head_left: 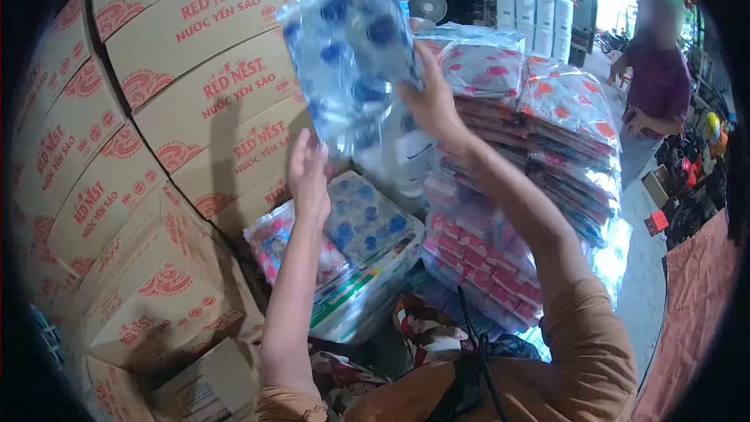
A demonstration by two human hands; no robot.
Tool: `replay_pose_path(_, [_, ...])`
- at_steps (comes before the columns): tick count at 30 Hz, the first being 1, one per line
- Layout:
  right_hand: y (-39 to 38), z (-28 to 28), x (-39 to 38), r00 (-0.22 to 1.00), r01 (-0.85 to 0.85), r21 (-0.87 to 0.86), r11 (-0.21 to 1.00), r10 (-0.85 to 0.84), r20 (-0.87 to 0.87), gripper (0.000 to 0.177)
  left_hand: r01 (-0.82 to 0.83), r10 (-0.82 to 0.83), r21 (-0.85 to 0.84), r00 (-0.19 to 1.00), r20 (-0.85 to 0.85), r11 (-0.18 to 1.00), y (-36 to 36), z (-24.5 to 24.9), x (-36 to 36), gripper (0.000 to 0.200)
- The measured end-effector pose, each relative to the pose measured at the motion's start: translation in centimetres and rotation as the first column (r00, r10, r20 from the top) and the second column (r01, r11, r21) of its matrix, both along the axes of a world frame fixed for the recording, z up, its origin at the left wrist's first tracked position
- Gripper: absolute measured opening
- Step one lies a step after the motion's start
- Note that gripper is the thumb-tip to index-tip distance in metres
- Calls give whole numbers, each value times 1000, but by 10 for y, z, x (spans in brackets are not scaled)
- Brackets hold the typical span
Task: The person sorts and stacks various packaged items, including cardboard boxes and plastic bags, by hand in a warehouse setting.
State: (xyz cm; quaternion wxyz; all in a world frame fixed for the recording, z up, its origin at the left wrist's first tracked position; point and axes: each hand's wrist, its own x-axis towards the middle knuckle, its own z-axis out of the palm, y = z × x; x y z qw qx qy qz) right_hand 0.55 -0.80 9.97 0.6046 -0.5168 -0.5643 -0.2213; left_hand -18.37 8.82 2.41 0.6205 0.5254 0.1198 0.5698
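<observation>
My right hand (435, 98) grips the right edge of a flat plastic-wrapped packet with blue dots (344, 59), lifted up in front of the cartons. Just below the packet's lower left corner is my left hand (309, 176), fingers stretched upward and apart, holding nothing. Under it lies a similar blue-dotted packet (367, 223) on a white and green bundle (355, 305). A pink patterned packet (324, 262) sits beside that one, partly hidden by my left forearm.
Brown RED NEST cartons (234, 78) are piled high on the left. To the right rises a tall stack of dotted packets (566, 101), with pink packets (476, 266) lower down. Beyond stand a fan (428, 5), white containers (535, 12) and another person (660, 78).
</observation>
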Motion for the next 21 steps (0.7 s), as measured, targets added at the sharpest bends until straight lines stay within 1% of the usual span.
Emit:
replay_pose_path(2, [20,26,30,994,87,1,996,-87,-62,65,1,-1,-13,1000,-22,1000,-8,10,8,42])
replay_pose_path(3, [33,34,47,983,50,-23,998,-54,-176,63,-8,6,-29,999,-50,1000,-15,14,10,41])
replay_pose_path(4, [40,41,58,983,49,-20,999,-52,-174,63,-23,19,-30,992,-125,999,-24,11,10,41])
replay_pose_path(6, [52,54,76,918,297,-43,954,-297,-263,55,29,-27,8,978,-206,1000,-37,-10,6,42])
replay_pose_path(7, [60,56,87,918,298,-38,954,-297,-263,55,13,-21,-36,974,-228,999,-43,-21,6,39])
replay_pose_path(8, [69,52,104,890,193,-90,977,-213,-403,50,9,-26,-66,964,-266,998,-45,-34,2,37])
replay_pose_path(9, [75,47,123,830,90,-123,988,-143,-540,45,15,-43,-94,951,-306,995,-46,-47,-3,35])
replay_pose_path(11, [101,28,161,799,84,-220,972,-198,-568,34,-14,37,67,933,-358,998,-44,-67,-14,33])
replay_pose_path(12, [91,32,152,713,103,-243,964,-242,-658,30,-1,-13,-38,931,-364,999,-42,-75,-19,32])
replay_pose_path(13, [98,27,159,671,120,-262,958,-272,-690,33,9,-65,-146,923,-378,989,-38,-83,-26,32])
replay_pose_path(14, [106,23,167,626,134,-280,951,-300,-720,37,7,-49,-114,929,-368,993,-27,-98,-32,32])
replay_pose_path(15, [109,23,169,575,133,-262,956,-290,-765,38,-8,-22,-84,935,-355,996,-19,-109,-34,31])
replay_pose_path(16, [110,23,169,528,120,-244,962,-270,-805,40,17,-47,-85,930,-365,996,-21,-109,-34,31])
replay_pose_path(17, [99,28,159,518,136,-247,959,-282,-808,40,8,-59,-138,929,-366,990,-24,-104,-38,31])
replay_pose_path(18, [83,40,137,386,73,-150,986,-167,-907,41,-4,-67,-191,928,-365,982,-28,-99,-40,31])
replay_pose_path(19, [73,46,123,240,23,-41,999,-45,-970,41,-12,-68,-202,921,-383,979,-31,-96,-40,32])
replay_pose_path(20, [73,46,122,238,29,-45,999,-51,-970,41,-7,-75,-206,920,-385,978,-34,-96,-37,32])
replay_pose_path(21, [73,45,120,437,120,-242,963,-270,-858,42,-3,-84,-219,918,-387,976,-36,-97,-36,32])
